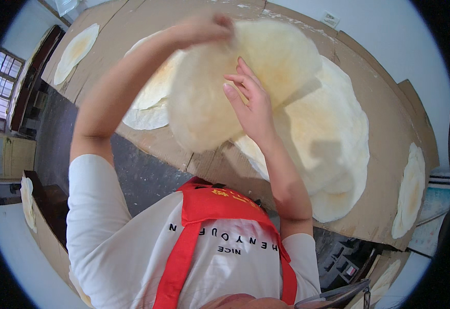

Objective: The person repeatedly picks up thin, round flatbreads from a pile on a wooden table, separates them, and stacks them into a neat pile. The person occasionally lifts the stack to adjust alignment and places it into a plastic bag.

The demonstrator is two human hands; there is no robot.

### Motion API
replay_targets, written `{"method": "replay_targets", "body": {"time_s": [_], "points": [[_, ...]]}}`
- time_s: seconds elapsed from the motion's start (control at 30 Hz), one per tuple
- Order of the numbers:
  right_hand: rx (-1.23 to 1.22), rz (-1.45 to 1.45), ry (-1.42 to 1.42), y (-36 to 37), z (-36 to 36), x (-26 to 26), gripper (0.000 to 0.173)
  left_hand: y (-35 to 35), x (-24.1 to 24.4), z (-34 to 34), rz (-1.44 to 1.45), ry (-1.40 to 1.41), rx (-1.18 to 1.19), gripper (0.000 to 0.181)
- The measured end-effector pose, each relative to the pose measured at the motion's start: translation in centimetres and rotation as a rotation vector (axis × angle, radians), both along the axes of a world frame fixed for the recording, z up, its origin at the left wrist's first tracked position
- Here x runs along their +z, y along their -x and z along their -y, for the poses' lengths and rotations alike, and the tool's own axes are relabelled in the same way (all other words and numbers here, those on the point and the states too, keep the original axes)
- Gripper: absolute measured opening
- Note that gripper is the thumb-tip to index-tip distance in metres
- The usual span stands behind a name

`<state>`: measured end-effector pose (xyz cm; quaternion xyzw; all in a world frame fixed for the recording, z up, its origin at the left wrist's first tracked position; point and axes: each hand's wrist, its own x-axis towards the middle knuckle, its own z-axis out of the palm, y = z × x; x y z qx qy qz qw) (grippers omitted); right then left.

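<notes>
A broad, thin, pale round sheet that looks like flatbread [203,104] is raised above the table, its left part blurred by motion. It runs on to a yellowish, lightly browned part [286,58] at upper right; whether this is one sheet or two is unclear. My left hand [213,29] is blurred at the sheet's far edge, its fingers curled; its grip cannot be made out. In front of the sheet my right hand [250,102] has its fingers apart and nothing in them. Beneath lies a wide overlapping pile of similar sheets [325,116], with shadows across it.
Cardboard [383,116] covers the table. More sheets [151,90] lie left of my hands. Single sheets rest near the table's left [77,52] and right [409,191] ends. A wall with a socket [330,19] stands behind. Dark floor [144,177] shows in front of the table.
</notes>
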<state>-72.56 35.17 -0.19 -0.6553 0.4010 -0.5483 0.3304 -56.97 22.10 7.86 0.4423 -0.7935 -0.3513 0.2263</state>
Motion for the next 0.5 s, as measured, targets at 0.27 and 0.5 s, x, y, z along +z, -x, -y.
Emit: {"method": "replay_targets", "body": {"time_s": [0.27,0.5], "points": [[-0.168,0.177,-0.518,8.6,-6.7,-6.8,0.025,-10.2,7.6,-4.0,0.622,0.846,0.169,0.014],[-1.134,0.092,-0.421,19.5,-17.5,-13.0,0.036,-9.8,-6.5,-14.3,0.654,0.121,-0.053,0.055]]}}
